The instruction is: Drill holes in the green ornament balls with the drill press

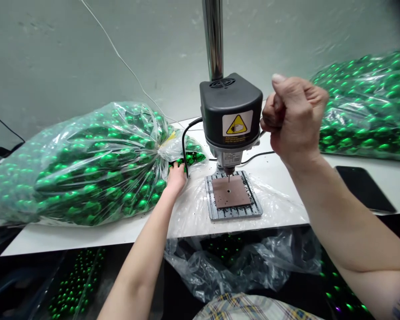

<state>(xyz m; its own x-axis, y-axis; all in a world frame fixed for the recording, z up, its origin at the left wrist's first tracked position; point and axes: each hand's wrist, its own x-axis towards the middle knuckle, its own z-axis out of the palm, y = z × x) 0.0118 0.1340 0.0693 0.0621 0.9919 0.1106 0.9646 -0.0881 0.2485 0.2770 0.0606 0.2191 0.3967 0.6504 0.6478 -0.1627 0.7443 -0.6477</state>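
My left hand reaches to the mouth of a clear plastic bag full of shiny green balls. Its fingers stretch forward against the dark opening, apart as far as they show, with the tips partly hidden. Closed into a fist, my right hand is raised beside the black drill head; whatever its fingers wrap around is hidden. Below the head, a thin drill bit points down above a brown square plate with a small hole. That plate lies on the grey slotted drill base, among dark shavings.
A second bag of green balls lies at the right. A dark phone rests on the white table. A chrome column rises behind the drill. Clear plastic sheeting hangs below the front edge, with more green balls underneath.
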